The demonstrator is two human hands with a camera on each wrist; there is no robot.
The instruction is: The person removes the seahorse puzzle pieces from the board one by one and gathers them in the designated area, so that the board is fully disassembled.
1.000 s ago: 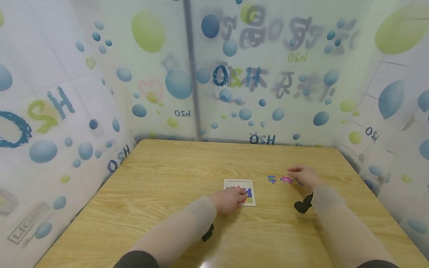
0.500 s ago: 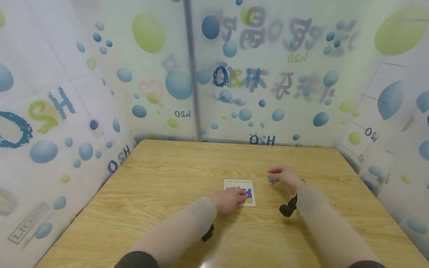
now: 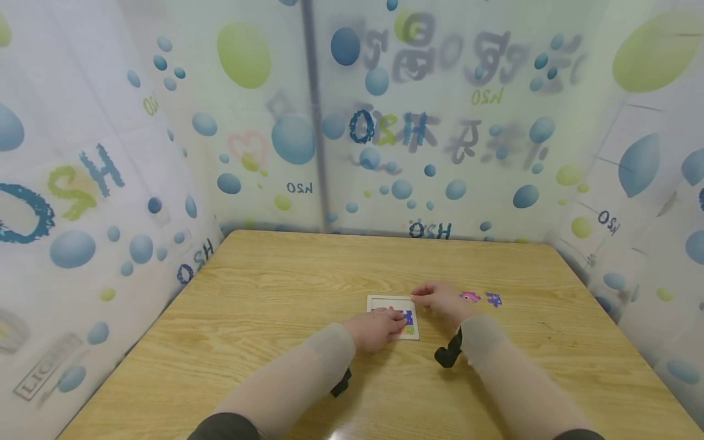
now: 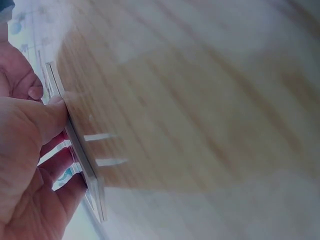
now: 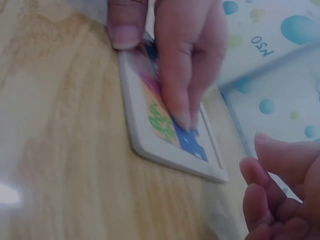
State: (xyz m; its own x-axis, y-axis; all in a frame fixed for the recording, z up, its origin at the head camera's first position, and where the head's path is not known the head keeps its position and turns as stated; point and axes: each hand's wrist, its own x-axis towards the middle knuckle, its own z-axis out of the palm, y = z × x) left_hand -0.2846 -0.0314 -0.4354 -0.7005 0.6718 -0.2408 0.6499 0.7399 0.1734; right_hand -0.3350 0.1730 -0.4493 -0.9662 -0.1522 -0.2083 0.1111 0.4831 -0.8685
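The left hand [image 3: 376,330] lies over the tray [image 5: 155,150], its thumb on the near rim and its fingers straight, close together, tips on the fitted pieces [image 5: 192,145]. Blue bits show past those tips; a green-patterned part lies between them and the near rim. The right hand [image 3: 440,302] has its bent fingertips at the tray's far right corner; whether they pinch anything, I cannot tell. Right of these fingertips, by the back of the hand, lies a pink piece [image 3: 470,297], then a purple piece [image 3: 494,299]. Beyond the fingers, past the table [image 3: 275,275], the backdrop [image 3: 357,201] carries reversed "H2O" lettering; leftward, boxed print starts "LIGH".
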